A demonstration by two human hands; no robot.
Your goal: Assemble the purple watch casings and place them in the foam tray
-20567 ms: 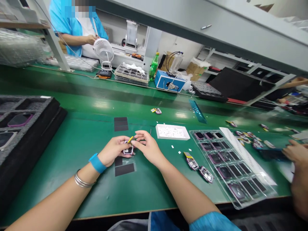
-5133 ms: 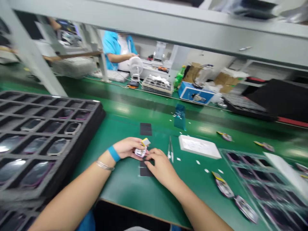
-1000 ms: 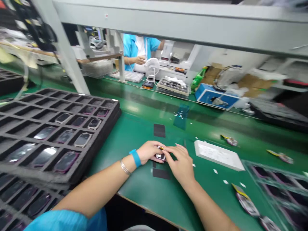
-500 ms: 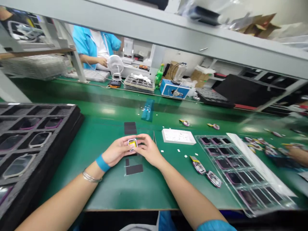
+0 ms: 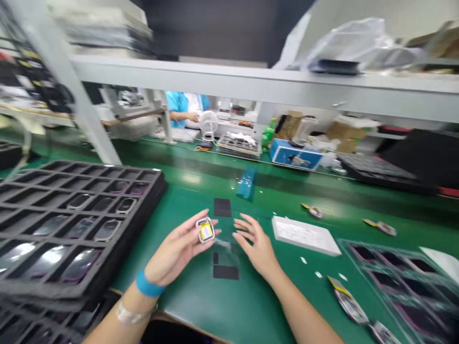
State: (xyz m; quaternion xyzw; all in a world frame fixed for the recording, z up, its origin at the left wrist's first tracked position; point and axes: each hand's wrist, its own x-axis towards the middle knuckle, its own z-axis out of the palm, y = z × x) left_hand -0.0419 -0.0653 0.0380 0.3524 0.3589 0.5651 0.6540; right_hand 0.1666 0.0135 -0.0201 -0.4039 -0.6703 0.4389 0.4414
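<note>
A small rounded-square watch case (image 5: 205, 230) with a pale rim and a yellow and white inside is pinched in my left hand (image 5: 179, 246), tilted toward me. To its right, my right hand (image 5: 256, 243) hovers apart from it with fingers spread and nothing in them. Below and between the hands lies a clear sheet with dark rectangles (image 5: 225, 272) on the green mat. Beyond them is another dark rectangle (image 5: 223, 208). A white block (image 5: 304, 235) with small marks on top lies to the right of my right hand.
A black foam tray (image 5: 103, 200) of watch cases fills the left side, stacked on another. On the right are opened watch cases (image 5: 349, 306) with yellow flaps and a clear tray (image 5: 390, 277) of dark screens. A shelf (image 5: 215, 76) crosses above; a co-worker (image 5: 186, 110) sits behind.
My right hand has let go of the watch case and moved off to the right, its fingers spreading. My left hand keeps the case. The view has turned to the left.
</note>
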